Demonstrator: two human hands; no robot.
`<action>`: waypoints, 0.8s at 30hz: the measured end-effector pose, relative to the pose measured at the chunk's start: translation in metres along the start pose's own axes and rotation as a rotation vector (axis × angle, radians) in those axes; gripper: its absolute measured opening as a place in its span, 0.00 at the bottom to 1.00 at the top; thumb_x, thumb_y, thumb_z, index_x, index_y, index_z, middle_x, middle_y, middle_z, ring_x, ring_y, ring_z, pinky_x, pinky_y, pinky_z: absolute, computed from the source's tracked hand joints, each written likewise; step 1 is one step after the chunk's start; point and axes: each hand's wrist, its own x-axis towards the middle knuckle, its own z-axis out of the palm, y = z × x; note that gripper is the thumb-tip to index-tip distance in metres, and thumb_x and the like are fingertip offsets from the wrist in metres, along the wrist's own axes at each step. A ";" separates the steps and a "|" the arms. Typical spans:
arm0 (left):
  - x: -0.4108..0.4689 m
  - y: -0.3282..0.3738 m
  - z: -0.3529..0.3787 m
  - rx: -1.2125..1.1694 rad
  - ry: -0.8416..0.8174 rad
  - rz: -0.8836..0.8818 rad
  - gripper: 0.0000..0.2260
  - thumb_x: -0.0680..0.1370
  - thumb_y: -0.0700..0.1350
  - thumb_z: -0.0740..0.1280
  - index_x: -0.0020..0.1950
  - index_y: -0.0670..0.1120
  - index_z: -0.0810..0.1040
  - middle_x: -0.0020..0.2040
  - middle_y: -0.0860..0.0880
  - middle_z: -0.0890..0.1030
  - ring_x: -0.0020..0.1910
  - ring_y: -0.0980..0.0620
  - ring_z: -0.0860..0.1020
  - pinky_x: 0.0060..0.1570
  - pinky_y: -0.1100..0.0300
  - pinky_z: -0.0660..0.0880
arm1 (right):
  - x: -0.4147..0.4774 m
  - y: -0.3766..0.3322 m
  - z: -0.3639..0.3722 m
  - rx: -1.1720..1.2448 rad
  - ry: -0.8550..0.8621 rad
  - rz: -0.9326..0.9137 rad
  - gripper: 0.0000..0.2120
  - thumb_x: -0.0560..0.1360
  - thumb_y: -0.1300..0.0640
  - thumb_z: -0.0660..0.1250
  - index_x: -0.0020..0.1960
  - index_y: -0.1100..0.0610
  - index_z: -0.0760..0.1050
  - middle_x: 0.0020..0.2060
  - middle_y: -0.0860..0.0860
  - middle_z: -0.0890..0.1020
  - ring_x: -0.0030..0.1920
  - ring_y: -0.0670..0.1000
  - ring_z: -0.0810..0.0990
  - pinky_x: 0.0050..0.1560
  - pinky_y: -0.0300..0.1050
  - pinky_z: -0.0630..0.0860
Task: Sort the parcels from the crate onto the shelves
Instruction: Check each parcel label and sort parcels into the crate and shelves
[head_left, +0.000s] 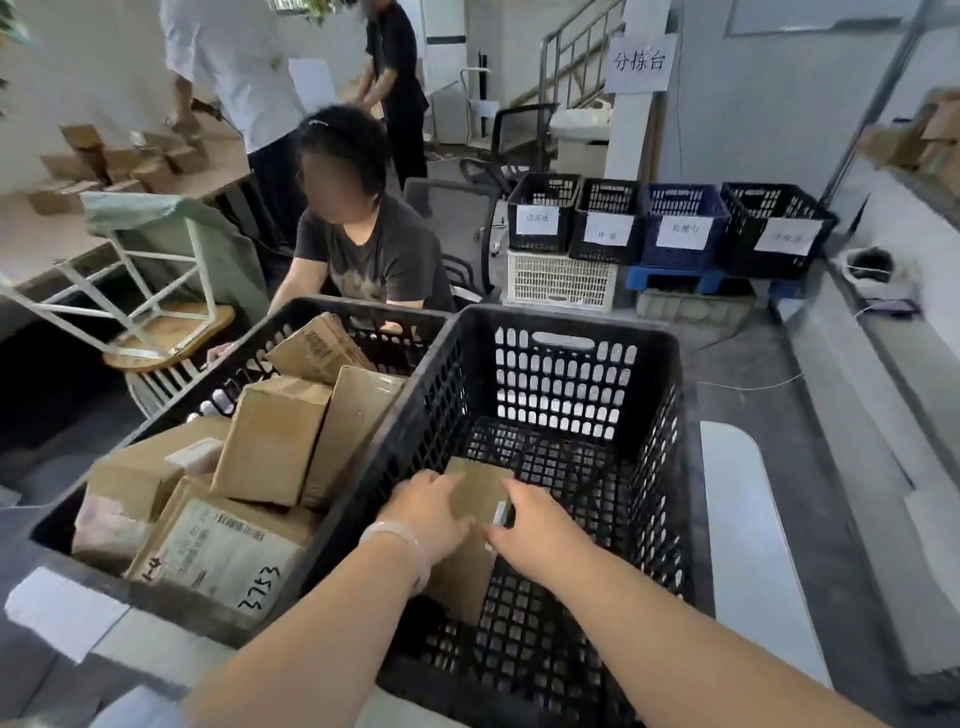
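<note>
Left hand (426, 506), right hand (540, 530) grip parcel (475, 496); upright (endwise).

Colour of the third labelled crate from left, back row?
Blue crate, seen in the head view.

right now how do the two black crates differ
The left crate is piled with cardboard parcels; the right crate holds one parcel, gripped by the left hand and right hand. The left crate's floor is hidden; the right crate's mesh floor shows. Both are black perforated plastic.

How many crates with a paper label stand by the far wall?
4, left to right: first black crate, second black crate, blue crate, last black crate.
</note>
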 end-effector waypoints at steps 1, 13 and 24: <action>0.009 -0.002 0.004 0.006 -0.044 -0.012 0.30 0.77 0.57 0.66 0.77 0.56 0.62 0.74 0.47 0.66 0.72 0.43 0.66 0.70 0.49 0.67 | 0.011 0.003 0.007 0.008 -0.019 0.046 0.33 0.74 0.44 0.66 0.75 0.49 0.60 0.68 0.49 0.71 0.61 0.50 0.75 0.56 0.44 0.76; 0.081 -0.013 0.050 0.056 -0.320 -0.142 0.30 0.81 0.53 0.62 0.80 0.54 0.53 0.80 0.44 0.51 0.77 0.39 0.55 0.75 0.47 0.58 | 0.089 0.030 0.058 0.119 -0.280 0.453 0.27 0.78 0.49 0.62 0.73 0.60 0.62 0.67 0.56 0.73 0.65 0.55 0.73 0.65 0.45 0.70; 0.090 -0.014 0.073 -0.035 -0.240 -0.179 0.30 0.80 0.48 0.60 0.79 0.59 0.50 0.80 0.45 0.43 0.78 0.42 0.46 0.76 0.47 0.54 | 0.099 0.051 0.078 0.394 -0.184 0.503 0.28 0.74 0.45 0.68 0.69 0.58 0.67 0.61 0.53 0.78 0.59 0.52 0.77 0.58 0.41 0.72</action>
